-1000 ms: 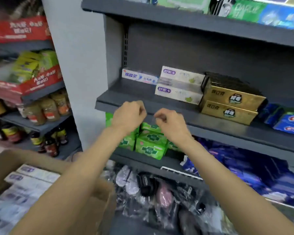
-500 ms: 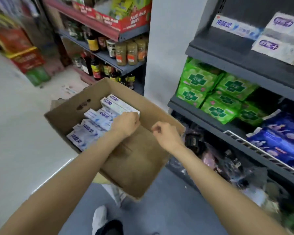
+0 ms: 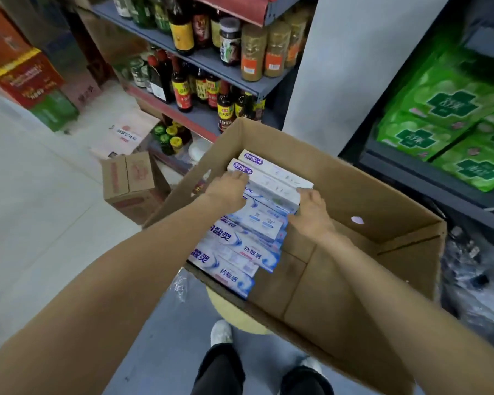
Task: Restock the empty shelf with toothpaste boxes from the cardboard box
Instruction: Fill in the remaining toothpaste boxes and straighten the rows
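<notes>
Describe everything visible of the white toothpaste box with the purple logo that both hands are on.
The white toothpaste box is long, slim printed card with a purple oval logo at its far-left end. It lies flat atop the blue-and-white boxes in the open cardboard box, beside a matching box. The left hand covers its logo end; the right hand grips the other.
</notes>
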Motion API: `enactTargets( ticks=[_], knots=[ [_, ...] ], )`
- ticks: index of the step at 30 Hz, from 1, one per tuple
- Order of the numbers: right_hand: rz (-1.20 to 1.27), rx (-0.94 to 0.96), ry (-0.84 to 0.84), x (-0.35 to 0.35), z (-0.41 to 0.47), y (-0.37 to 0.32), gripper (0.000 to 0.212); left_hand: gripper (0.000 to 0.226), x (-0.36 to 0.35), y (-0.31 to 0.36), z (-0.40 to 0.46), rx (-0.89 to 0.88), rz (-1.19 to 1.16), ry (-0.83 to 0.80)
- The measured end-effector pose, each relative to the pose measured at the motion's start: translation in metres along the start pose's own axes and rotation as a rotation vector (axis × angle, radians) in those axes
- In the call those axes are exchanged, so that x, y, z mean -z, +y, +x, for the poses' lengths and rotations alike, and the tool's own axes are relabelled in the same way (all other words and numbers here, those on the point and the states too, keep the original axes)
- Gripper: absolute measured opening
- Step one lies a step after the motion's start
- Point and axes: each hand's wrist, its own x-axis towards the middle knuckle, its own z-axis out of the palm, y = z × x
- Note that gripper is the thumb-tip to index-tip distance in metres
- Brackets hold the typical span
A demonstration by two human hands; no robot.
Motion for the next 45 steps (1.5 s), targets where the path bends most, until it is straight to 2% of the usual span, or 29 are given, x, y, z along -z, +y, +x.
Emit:
enactTargets(
  ticks=[4,8,10,12,15,18,21,27,31,34,37,40,45],
  knots=[
    [-0.082,-0.040,-0.003,-0.006,0.044,-0.004,0.083,0.079,-0.002,-0.009,0.042,-0.147,0.099,-0.067],
    [-0.169,-0.093,0.080,-0.015,0.072,-0.012,0.094,0.071,-0.010,-0.009,0.061,-0.179,0.142,0.012],
    [-0.297,-0.081,0.138,-0.020,0.072,-0.016,0.084,0.063,-0.015,-0.008,0.055,-0.167,0.158,0.075],
    [-0.337,-0.121,0.115,-0.021,0.079,-0.016,0.077,0.055,-0.018,-0.007,0.058,-0.182,0.199,0.108],
    [-0.275,-0.133,0.075,-0.014,0.085,-0.018,0.072,0.053,-0.014,-0.004,0.065,-0.185,0.249,0.160],
    [-0.189,-0.101,0.129,-0.008,0.077,-0.019,0.065,0.060,-0.005,-0.004,0.069,-0.199,0.205,0.210],
    [-0.178,-0.070,0.148,0.000,0.059,-0.014,0.064,0.073,0.004,0.000,0.061,-0.250,0.167,0.181],
    [-0.110,-0.049,0.160,0.027,0.019,0.005,0.066,0.081,0.018,0.019,0.044,-0.408,0.171,0.075],
    [-0.038,-0.022,0.203,0.051,-0.013,0.017,0.064,0.078,0.044,0.045,0.032,-0.487,0.158,0.101],
    [0.018,-0.015,0.271,0.076,-0.039,0.027,0.070,0.077,0.069,0.068,0.017,-0.549,0.119,0.108],
    [0.053,0.020,0.339,0.110,-0.064,0.036,0.071,0.075,0.095,0.099,0.003,-0.595,0.165,0.151],
    [0.054,0.031,0.400,0.150,-0.088,0.053,0.070,0.074,0.117,0.139,-0.004,-0.608,0.193,0.193],
    [0.202,0.065,0.519,0.225,-0.131,0.108,0.074,0.072,0.155,0.229,-0.020,-0.639,0.168,0.303]
  ],
)
